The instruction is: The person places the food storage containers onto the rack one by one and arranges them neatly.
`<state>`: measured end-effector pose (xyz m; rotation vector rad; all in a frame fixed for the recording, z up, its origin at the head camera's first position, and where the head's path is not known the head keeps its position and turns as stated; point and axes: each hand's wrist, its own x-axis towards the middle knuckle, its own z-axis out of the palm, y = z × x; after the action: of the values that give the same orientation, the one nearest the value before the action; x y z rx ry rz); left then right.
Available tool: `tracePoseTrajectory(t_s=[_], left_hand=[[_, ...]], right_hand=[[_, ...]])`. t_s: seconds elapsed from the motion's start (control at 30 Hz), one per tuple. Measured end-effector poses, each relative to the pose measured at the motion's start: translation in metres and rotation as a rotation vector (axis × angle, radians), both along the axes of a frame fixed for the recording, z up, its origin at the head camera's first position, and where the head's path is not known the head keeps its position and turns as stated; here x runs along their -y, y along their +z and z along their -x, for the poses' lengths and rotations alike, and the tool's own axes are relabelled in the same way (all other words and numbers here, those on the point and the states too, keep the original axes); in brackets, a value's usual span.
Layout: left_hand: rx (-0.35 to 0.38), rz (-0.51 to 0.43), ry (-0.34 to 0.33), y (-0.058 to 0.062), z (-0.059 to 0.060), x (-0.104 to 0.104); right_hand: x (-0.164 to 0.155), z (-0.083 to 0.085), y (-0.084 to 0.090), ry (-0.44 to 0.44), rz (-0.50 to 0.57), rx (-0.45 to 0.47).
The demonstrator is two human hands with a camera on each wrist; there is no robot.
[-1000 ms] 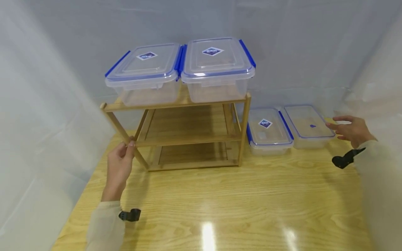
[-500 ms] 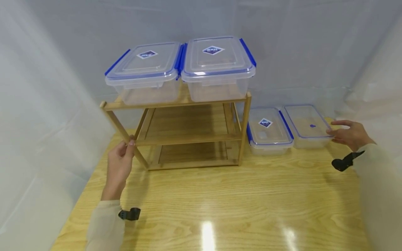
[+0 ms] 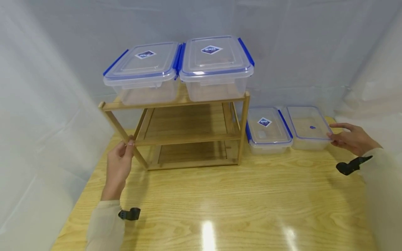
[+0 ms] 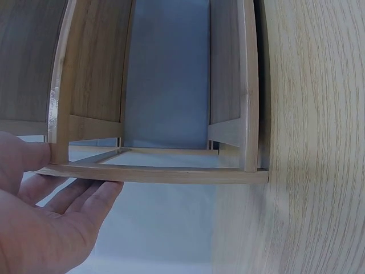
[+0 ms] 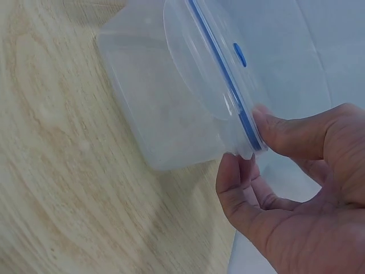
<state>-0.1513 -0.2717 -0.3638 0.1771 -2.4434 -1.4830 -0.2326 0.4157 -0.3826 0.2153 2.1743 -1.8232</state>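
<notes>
At the left front post of a wooden shelf rack (image 3: 188, 140), my left hand (image 3: 120, 158) grips the wood at middle-shelf height. In the left wrist view the thumb lies inside the post (image 4: 171, 174) and the fingers on its outer side. My right hand (image 3: 355, 139) pinches the near right corner of a clear lidded food container (image 3: 309, 122) on the table. The right wrist view has the thumb (image 5: 279, 134) on top of the blue-edged lid (image 5: 242, 114), with fingertips under its rim. A small blue oval plug (image 5: 239, 55) sits on that lid.
Two larger clear containers with blue clips, the left one (image 3: 144, 66) and the right one (image 3: 216, 59), stand side by side on the rack's top shelf. Another clipped container (image 3: 268, 127) sits between rack and right container. White sheeting (image 3: 298, 45) surrounds the wooden table (image 3: 220, 198).
My right hand has come onto the right container's corner and pinched it. That container has shifted slightly right and nearer. The left hand has kept its grip on the rack.
</notes>
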Motion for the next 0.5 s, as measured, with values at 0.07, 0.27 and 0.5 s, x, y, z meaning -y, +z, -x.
tracePoseTrajectory(t_s=[0.07,0.27,0.5], left_hand=[[0.0,0.002,-0.001,0.0,0.0,0.0],[0.003,-0.016,-0.006,-0.001,-0.001,0.001],[0.034,-0.016,-0.001,0.0,-0.002,0.001]], right_hand=[[-0.001,-0.002,-0.002,0.001,0.023,0.011],[-0.007,-0.008,-0.007,0.009,0.172,0.031],[-0.012,-0.017,-0.01,0.025,0.251,0.06]])
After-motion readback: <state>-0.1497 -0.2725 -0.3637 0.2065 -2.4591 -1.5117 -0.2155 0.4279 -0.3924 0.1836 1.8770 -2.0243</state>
